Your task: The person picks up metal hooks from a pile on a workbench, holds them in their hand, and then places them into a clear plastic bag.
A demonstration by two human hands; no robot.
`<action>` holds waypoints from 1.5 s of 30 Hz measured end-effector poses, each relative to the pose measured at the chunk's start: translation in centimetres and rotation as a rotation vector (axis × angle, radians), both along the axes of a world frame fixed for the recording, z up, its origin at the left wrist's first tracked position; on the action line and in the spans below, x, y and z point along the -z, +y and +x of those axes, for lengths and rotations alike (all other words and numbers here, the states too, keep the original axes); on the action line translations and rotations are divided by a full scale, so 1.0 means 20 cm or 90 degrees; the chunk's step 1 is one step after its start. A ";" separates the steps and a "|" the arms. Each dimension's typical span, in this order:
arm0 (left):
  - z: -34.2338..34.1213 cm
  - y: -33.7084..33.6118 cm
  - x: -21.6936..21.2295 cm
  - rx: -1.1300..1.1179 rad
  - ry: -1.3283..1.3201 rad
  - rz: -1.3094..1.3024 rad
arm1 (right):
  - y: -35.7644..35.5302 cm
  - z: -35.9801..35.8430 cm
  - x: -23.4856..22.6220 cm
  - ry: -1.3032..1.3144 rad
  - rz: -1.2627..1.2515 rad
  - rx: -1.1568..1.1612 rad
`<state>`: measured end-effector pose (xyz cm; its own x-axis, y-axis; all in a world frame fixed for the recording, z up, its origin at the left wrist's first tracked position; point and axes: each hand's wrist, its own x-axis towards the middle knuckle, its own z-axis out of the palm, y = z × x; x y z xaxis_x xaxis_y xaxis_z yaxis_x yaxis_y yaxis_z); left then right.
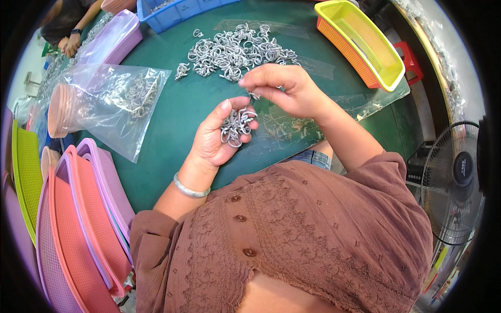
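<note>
My left hand (212,136) is palm up over the green table, its fingers curled round a cupped handful of grey metal rings (237,127). Just above it, my right hand (288,89) has thumb and forefinger bent in a pinch, with a small grey metal ring (253,96) at the thumb tip. Part of that ring is hidden by the fingers. Beyond both hands lies a loose pile of similar rings (235,49), with a few strays at its left edge. Each ring looks like an open curl, though their exact kind is too small to tell.
A clear plastic bag (125,107) with more rings lies left, by stacked pinkish cups (61,110). Pink and purple baskets (86,208) crowd the lower left. A blue crate (182,11) and a yellow-orange basket (360,44) stand far. A fan (453,177) is right; another person's hands (70,46) show upper left.
</note>
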<state>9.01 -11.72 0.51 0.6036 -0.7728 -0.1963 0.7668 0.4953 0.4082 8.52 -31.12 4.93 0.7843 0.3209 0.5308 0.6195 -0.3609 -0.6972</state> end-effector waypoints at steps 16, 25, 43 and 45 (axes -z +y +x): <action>0.02 0.01 0.03 -0.027 0.029 -0.013 | -0.06 0.05 0.08 -0.059 -0.227 0.188; 0.02 0.01 0.02 -0.043 0.033 0.038 | -0.04 0.03 0.07 0.301 0.196 0.076; 0.01 0.01 0.02 -0.026 0.017 0.045 | -0.02 0.02 0.06 0.571 0.580 -0.135; 0.01 0.01 0.02 -0.022 0.012 0.035 | -0.01 0.01 0.05 0.604 0.614 -0.126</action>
